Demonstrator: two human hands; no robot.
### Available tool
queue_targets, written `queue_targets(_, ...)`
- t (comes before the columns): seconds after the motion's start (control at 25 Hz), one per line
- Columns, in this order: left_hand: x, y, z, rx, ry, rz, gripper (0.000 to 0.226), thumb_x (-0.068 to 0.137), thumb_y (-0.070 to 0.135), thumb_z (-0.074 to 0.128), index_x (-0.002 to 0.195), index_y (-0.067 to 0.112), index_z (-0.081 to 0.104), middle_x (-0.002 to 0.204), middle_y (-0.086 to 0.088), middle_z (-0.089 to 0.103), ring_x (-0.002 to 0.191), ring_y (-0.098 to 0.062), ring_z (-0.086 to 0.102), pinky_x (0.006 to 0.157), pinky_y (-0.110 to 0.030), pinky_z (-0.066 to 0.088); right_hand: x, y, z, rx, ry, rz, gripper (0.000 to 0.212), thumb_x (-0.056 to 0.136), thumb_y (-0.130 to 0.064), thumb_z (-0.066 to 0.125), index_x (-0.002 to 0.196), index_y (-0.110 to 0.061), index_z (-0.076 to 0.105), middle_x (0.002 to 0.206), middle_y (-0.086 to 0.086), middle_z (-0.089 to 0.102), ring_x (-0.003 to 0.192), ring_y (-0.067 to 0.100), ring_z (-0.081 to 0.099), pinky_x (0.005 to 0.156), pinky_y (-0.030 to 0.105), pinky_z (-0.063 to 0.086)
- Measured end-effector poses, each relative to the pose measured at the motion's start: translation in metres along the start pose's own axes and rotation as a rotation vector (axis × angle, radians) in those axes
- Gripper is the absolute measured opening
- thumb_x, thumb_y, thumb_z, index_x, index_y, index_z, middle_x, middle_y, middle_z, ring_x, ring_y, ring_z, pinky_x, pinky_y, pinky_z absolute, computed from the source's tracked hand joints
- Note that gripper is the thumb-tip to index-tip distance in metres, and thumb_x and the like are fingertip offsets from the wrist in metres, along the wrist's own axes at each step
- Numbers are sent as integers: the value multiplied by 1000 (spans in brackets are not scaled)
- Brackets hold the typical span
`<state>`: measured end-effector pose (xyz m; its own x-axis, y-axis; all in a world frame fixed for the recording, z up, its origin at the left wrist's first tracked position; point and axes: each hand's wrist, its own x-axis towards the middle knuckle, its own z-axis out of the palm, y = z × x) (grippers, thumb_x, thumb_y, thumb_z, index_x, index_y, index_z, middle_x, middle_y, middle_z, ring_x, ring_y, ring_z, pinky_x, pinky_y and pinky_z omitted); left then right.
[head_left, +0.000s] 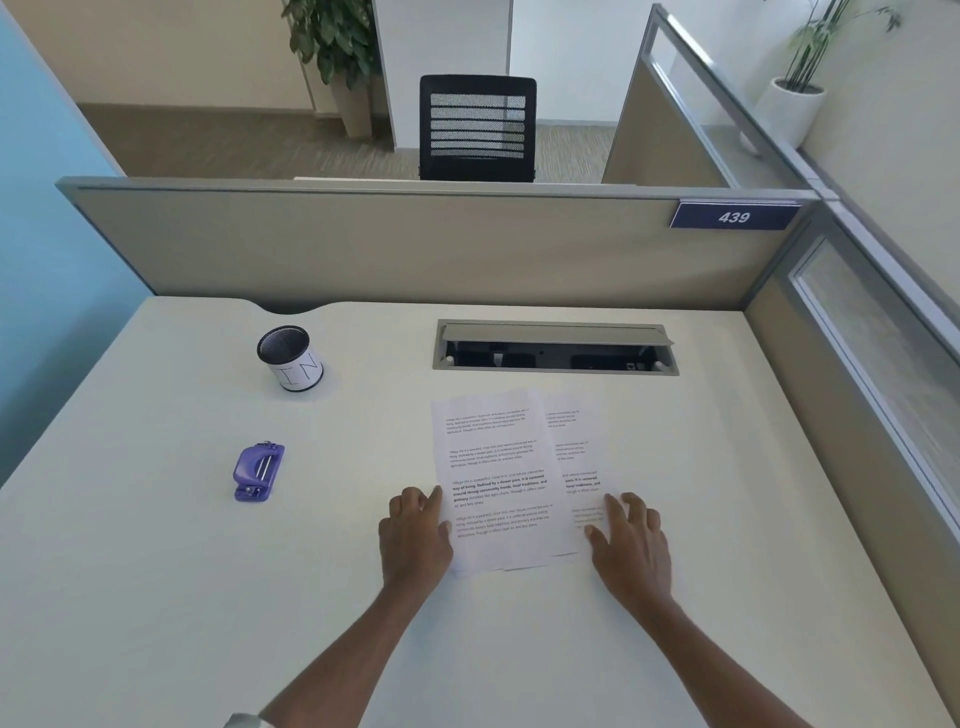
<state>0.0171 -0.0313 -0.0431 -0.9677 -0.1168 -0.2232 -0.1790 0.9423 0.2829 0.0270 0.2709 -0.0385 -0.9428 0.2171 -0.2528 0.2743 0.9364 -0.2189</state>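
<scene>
Two printed sheets lie overlapping on the white desk. The top sheet is tilted slightly and covers the left part of the lower sheet. My left hand rests at the top sheet's lower left edge, fingers relaxed and touching the paper. At the lower right corner of the lower sheet, my right hand lies with fingers spread and straight. Neither hand grips anything.
A purple hole punch sits left of the papers. A mesh pen cup with a white label stands at the back left. An open cable tray is set into the desk behind the papers. Beige partitions bound the desk at back and right.
</scene>
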Motion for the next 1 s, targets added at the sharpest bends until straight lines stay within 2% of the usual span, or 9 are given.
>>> queue_targets(0.28,-1,12,1,8,-40,45,55,106,38,58,160,31,48,136,3,52,132,-21,49,101,-36,47,-3,-20,2,-16,-4,-59,52,106,-15,54,158,-14,51,165,10,46,138,35,50,104,43,53)
queue_targets(0.4,-3,16,3,6,-45,72,54,106,37,59,159,33,48,135,3,51,132,-21,48,100,-37,46,-4,-28,2,2,-5,-84,54,106,-11,49,160,-15,48,164,6,48,138,32,51,104,40,52)
queue_targets(0.56,-3,20,4,-1,-49,117,53,105,41,59,157,36,49,137,4,50,133,-20,47,102,-37,46,-4,-33,2,43,-21,-96,53,108,-19,52,161,-14,46,162,4,50,139,32,51,104,42,52)
queue_targets(0.68,-3,21,4,-13,-60,153,56,105,45,59,159,35,46,157,3,44,144,-22,43,109,-40,45,-2,-32,1,116,-18,-24,57,107,-29,60,159,-12,46,161,7,49,140,34,48,103,45,54)
queue_targets(0.8,-5,22,7,17,-84,230,58,104,46,57,160,38,44,173,4,31,153,-22,36,115,-41,42,-2,-34,0,197,-6,39,58,104,-29,68,155,-10,48,161,14,45,144,38,44,101,48,56)
queue_targets(1.0,-8,24,12,64,-84,251,56,105,47,54,159,40,45,175,6,28,155,-23,31,116,-42,38,-2,-42,0,273,-3,57,64,100,-32,73,154,-8,48,160,18,41,144,40,41,101,48,55)
